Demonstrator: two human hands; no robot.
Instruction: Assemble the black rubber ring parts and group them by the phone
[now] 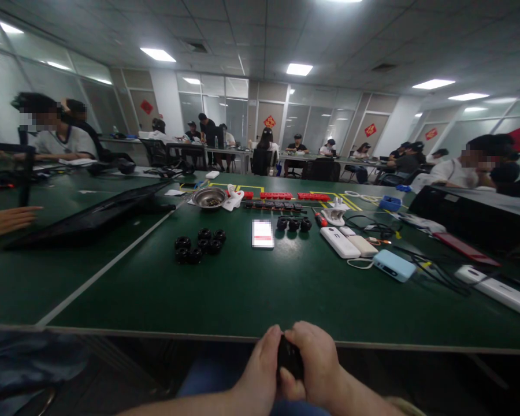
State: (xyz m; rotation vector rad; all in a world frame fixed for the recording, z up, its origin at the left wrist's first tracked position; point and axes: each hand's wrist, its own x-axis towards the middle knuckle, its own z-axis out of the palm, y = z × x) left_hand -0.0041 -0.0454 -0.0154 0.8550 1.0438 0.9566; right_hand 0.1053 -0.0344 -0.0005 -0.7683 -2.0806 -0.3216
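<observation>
L hand (pixel 260 364) & R hand (pixel 319 361), fingers clamped on blk part (pixel 289 359) nr table's (pixel 225 300) front edge; best w/ firm, even grip.

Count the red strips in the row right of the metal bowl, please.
3: the left strip, beside a white object; the middle strip; the right strip, ending the row. More may be hidden behind the white object.
</observation>
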